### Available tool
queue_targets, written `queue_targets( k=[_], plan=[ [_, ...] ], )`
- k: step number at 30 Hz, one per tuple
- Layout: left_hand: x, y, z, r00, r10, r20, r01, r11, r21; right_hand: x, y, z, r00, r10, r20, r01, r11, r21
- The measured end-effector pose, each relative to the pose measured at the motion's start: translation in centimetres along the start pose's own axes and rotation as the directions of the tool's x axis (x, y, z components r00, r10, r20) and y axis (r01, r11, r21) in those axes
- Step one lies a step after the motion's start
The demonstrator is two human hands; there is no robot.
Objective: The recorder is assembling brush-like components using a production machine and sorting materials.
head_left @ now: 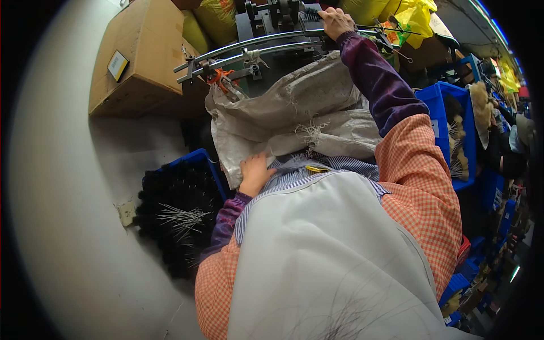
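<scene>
My right hand (336, 24) reaches to the top of a metal machine (249, 28), fingers curled in beside a dark coil spring (311, 13). What those fingers close on is hidden. Low on the left, my left hand (256, 173) rests on the edge of a whitish woven sack cloth (306, 102), with the thumb spread away from the fingers. The cloth hangs from two curved metal rails (255, 42) toward my lap, its edge frayed into loose threads (310, 134). An orange tie (221, 76) is knotted near the left rail ends.
A cardboard box (153, 51) stands far left by the white wall. Below it, a blue bin holds black bristle brushes (175, 192) with twisted wire stems. At right, another blue bin (439, 113) holds pale-tipped brushes. Yellow bags (411, 20) lie behind the machine.
</scene>
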State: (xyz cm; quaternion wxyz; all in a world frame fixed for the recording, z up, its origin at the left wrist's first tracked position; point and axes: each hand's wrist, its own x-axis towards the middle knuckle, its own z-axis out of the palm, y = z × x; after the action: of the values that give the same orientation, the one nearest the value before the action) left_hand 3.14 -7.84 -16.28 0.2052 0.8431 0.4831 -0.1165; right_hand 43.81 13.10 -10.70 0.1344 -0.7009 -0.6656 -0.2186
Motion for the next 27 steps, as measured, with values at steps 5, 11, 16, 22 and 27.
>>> queue_targets(
  k=[5, 11, 16, 22, 27],
  plan=[
    [-0.2, -1.1, 0.1, 0.997, -0.026, -0.068, 0.022, 0.998, -0.053, 0.8, 0.0, 0.7, 0.993, 0.016, 0.116, -0.003, 0.994, -0.110],
    [0.2, -1.6, -0.4, 0.999, 0.035, -0.003, -0.035, 0.999, 0.004, 1.1, 0.2, 2.2, 0.998, -0.012, 0.057, 0.014, 0.999, -0.047],
    [0.4, -1.5, -0.4, 1.000, 0.000, 0.021, 0.000, 0.999, -0.033, 1.1, 0.4, 2.3, 0.993, 0.023, 0.112, -0.017, 0.999, -0.050],
    [0.6, -1.6, -0.2, 1.000, 0.008, -0.010, -0.008, 0.999, -0.041, 1.3, 0.4, 2.4, 0.993, -0.008, 0.120, 0.008, 1.000, 0.003],
    [0.6, -1.6, -0.1, 0.999, 0.025, -0.026, -0.026, 0.999, -0.032, 1.5, 0.6, 2.5, 0.987, -0.020, 0.159, 0.021, 1.000, 0.000]
  ],
)
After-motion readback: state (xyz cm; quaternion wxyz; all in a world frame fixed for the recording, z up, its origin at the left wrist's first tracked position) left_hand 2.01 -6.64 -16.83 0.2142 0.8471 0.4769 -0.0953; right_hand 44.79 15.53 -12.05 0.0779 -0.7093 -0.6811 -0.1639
